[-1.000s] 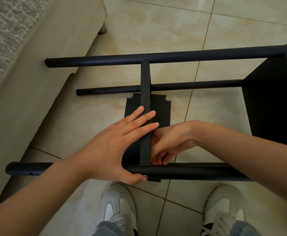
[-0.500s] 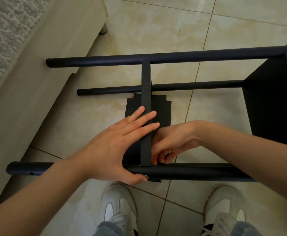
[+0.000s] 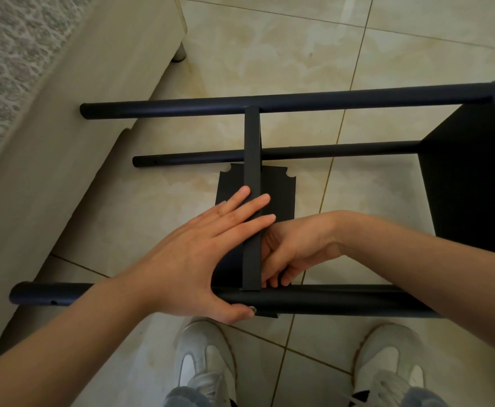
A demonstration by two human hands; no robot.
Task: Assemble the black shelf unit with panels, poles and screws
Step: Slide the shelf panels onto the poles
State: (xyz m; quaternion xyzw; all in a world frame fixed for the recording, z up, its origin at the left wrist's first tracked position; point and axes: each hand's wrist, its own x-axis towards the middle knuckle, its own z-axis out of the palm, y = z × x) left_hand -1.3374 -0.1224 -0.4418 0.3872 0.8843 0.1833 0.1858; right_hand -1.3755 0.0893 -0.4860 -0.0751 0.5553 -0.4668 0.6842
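Your left hand (image 3: 199, 259) lies flat, fingers straight and spread across the edge of the middle panel (image 3: 252, 160), thumb on the near pole (image 3: 343, 299). Your right hand (image 3: 293, 254) is just right of this panel, touching it, fingers curled beside the joint with the pole. I cannot tell if they pinch something.

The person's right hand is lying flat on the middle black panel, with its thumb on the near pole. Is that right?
No, it is the left hand that lies flat on the middle black panel, with its thumb on the near pole. The right hand is curled beside the panel. The head view shows this.
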